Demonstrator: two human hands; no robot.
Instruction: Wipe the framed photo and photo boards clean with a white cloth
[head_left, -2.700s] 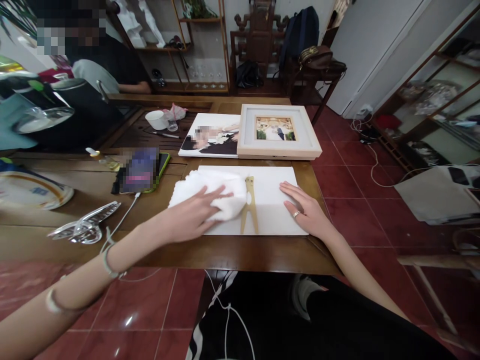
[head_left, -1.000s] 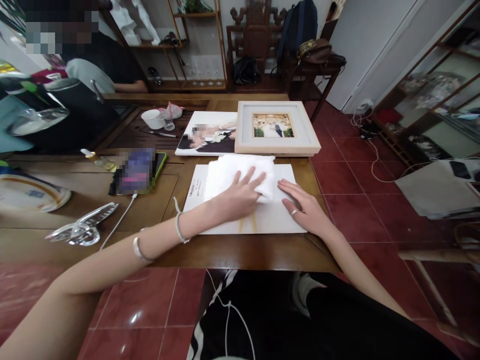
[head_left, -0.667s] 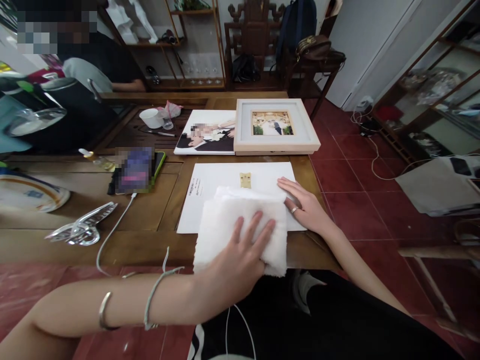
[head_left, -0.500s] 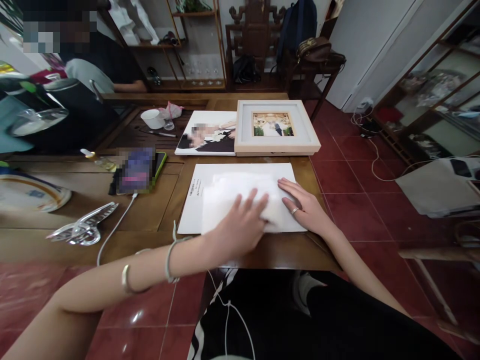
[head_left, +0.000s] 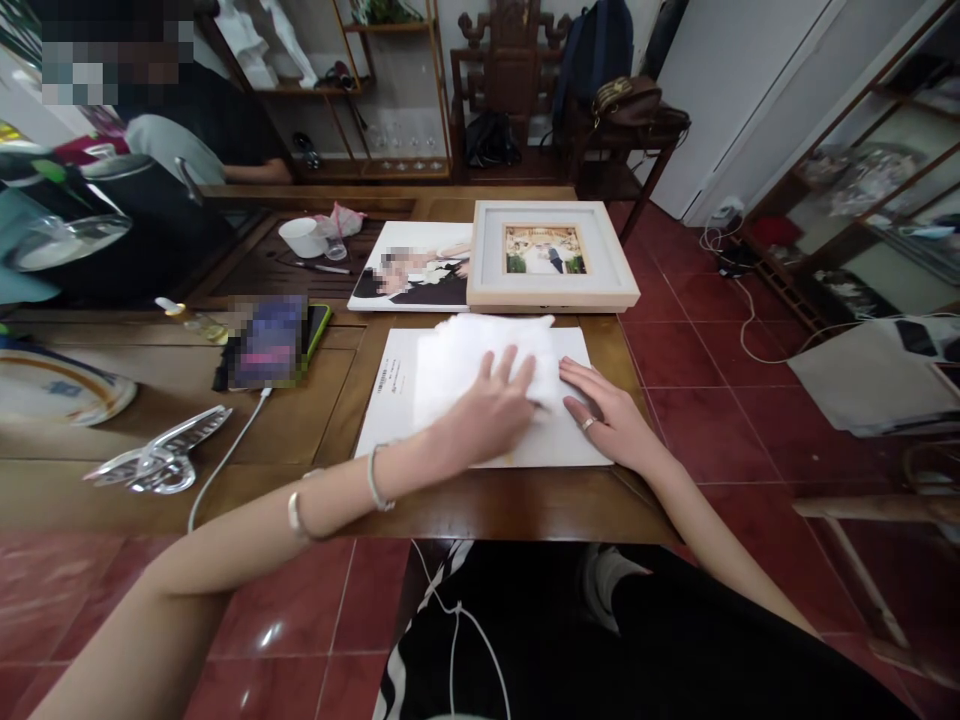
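Note:
A white board (head_left: 391,410) lies face down near the wooden table's front edge. On it a folded white cloth (head_left: 465,352) reaches to the board's far edge. My left hand (head_left: 491,410) presses flat on the cloth, fingers spread. My right hand (head_left: 607,420), with a ring on one finger, lies flat and open on the board's right end, beside the cloth. The cloth and my left hand hide the brass stand on the board.
A framed photo (head_left: 551,258) and an unframed print (head_left: 412,275) lie behind the board. To the left are a phone with a cable (head_left: 271,340), a silver butterfly dish (head_left: 161,458), a plate (head_left: 56,385) and a white cup (head_left: 302,236). Another person (head_left: 191,130) sits at the far left.
My left hand has slid the cloth back and forth over the board, from its left end to the near edge, and now away toward the far edge. My right hand has stayed put.

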